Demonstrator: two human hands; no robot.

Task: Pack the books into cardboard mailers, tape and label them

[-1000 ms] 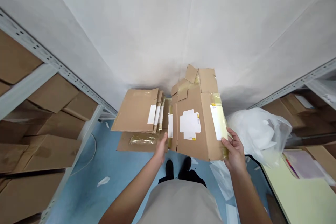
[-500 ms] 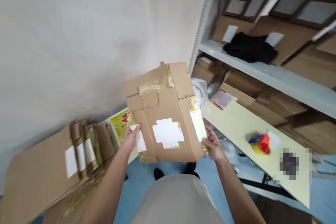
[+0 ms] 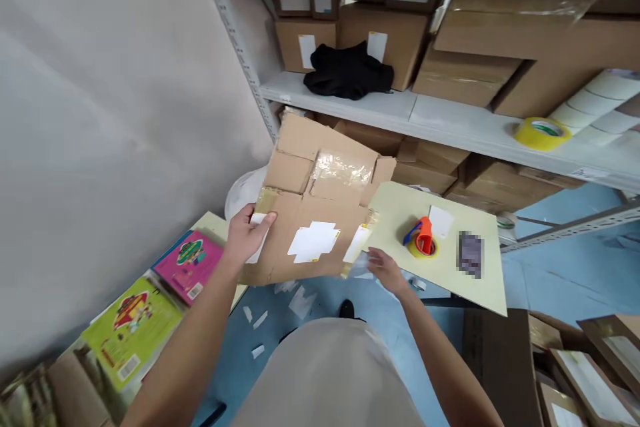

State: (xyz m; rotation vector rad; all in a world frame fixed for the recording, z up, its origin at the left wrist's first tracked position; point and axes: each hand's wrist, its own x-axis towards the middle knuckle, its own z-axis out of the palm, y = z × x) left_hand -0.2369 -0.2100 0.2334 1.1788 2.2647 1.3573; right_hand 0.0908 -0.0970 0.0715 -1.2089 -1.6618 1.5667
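Observation:
A flattened cardboard box (image 3: 285,227), with white labels and clear tape, is held up in front of me. My left hand (image 3: 249,233) grips its left edge, thumb lying over a white label. Just off the lower right corner is my right hand (image 3: 386,271), its fingers drawn together. Between those fingers and the right-hand label (image 3: 354,244) shows a blurred, translucent patch; whether it is tape, film or something behind is unclear. A white cross-shaped label (image 3: 313,242) sits on the box's middle panel.
On the pale table (image 3: 480,290) at right lie a tape dispenser (image 3: 423,240) and a white paper (image 3: 441,221). Shelving (image 3: 390,110) ahead carries boxes, a black cloth (image 3: 347,71) and yellow tape (image 3: 543,133). Colourful packages (image 3: 133,327) lie at left. Paper scraps (image 3: 302,303) litter the floor.
My view has swung right. The cardboard has tilted in my left hand's grip. My right hand has come off the label at its right edge and sits slightly apart.

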